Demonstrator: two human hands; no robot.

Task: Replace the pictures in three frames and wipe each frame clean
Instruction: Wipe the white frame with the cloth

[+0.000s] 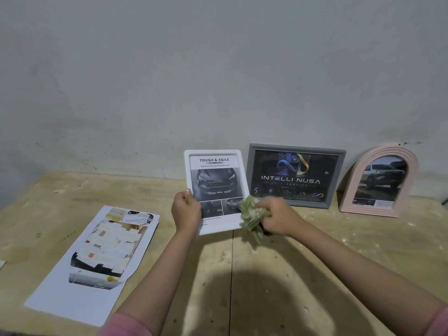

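Note:
My left hand [186, 209] grips the lower left edge of a white frame [214, 187] that shows a car picture headed "TOUGH & AGILE". I hold it tilted up above the table. My right hand [278, 218] clutches a crumpled pale green cloth [253, 214] against the frame's lower right corner. A grey frame [297, 174] with a dark "INTELLI NUSA" picture leans against the wall just to the right. Further right a pink arched frame [380, 181] with a car picture also leans there.
Loose paper sheets [94, 260] with printed, cut-out pictures lie on the wooden table [266, 275] to the left. A plain grey wall [218, 69] rises right behind the frames. Small crumbs dot the table on the right.

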